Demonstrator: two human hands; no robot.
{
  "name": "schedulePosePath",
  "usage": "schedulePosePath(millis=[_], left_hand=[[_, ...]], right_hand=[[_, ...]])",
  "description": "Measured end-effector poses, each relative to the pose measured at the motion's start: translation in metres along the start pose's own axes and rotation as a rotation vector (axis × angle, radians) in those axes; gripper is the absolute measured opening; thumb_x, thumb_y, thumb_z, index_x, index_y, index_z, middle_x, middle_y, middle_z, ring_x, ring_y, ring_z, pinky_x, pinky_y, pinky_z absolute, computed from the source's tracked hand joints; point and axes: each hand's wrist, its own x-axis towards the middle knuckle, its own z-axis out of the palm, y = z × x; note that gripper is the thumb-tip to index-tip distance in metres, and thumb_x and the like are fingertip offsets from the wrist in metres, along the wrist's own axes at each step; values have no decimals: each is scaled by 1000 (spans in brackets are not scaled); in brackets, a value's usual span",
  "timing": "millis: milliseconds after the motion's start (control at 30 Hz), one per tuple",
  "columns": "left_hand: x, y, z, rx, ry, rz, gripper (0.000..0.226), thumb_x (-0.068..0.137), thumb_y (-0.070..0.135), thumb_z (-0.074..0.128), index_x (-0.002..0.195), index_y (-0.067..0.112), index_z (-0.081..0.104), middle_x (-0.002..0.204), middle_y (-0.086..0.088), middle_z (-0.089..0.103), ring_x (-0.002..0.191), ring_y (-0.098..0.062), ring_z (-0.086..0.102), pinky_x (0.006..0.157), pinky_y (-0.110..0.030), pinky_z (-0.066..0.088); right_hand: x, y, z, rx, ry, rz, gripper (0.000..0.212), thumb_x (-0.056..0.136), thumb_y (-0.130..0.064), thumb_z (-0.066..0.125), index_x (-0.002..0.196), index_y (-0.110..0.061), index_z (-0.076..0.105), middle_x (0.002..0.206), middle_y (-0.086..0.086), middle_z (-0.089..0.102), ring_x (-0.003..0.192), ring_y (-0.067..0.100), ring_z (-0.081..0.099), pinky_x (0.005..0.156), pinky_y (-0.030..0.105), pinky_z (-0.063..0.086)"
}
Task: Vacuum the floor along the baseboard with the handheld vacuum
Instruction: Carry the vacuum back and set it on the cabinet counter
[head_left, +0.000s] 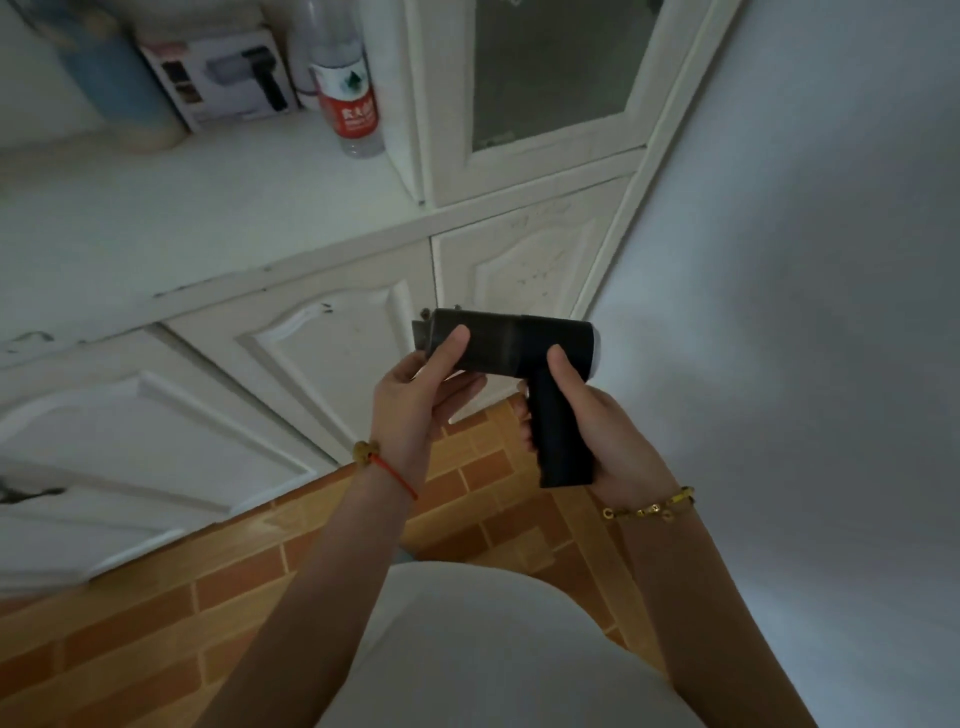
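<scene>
The only view comes from a wide-angle camera on the person's head, facing forward and steeply down. It is rolled, so the edge of the counter (208, 208) slants up from left to right. The forearms enter from the bottom edge. The left hand (415, 400) and right hand (597, 415), both gripping the handheld vacuum (519, 343), sit close to the lens near mid-frame. Behind them lie the cabinet doors (332, 353) and tiled floor (156, 623). A white wall (805, 312) fills the right side.
</scene>
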Motion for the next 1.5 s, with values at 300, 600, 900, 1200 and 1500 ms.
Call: schedulePosePath(millis=[300, 600, 900, 1200, 1500], left_hand=[[3, 65, -126, -95, 184, 86, 46, 82, 27, 76, 118, -1, 65, 109, -16, 74, 101, -23, 72, 88, -31, 58], [-1, 140, -272, -163, 342, 185, 52, 83, 28, 76, 123, -3, 62, 106, -14, 75, 100, -23, 73, 89, -32, 58], [-5, 209, -367, -214, 489, 287, 58, 80, 32, 78, 123, -2, 61, 107, -14, 74, 95, -22, 74, 90, -35, 58], [31, 256, -409, -295, 575, 326, 53, 78, 32, 81, 118, 3, 62, 108, -14, 74, 92, -22, 75, 89, -34, 58], [99, 300, -450, -332, 545, 351, 53, 82, 38, 77, 119, 4, 62, 113, -14, 73, 98, -21, 74, 103, -35, 50]], right_hand=[[49, 18, 132, -71, -169, 82, 50, 87, -54, 61, 101, -6, 65, 79, 7, 67, 64, 18, 63, 63, 26, 58], [91, 51, 291, -165, -302, 104, 60, 81, -53, 66, 116, -4, 68, 99, 12, 75, 75, 22, 66, 76, 34, 55], [104, 52, 399, -436, -378, -83, 34, 95, -36, 60, 118, -12, 68, 104, 10, 78, 90, 26, 74, 85, 37, 58], [158, 34, 468, -536, -418, -113, 26, 95, -34, 63, 110, -15, 73, 105, 7, 76, 98, 22, 72, 73, 27, 57], [232, 15, 531, -534, -453, -92, 25, 95, -33, 65, 108, -13, 74, 97, 3, 78, 90, 15, 73, 70, 25, 56]])
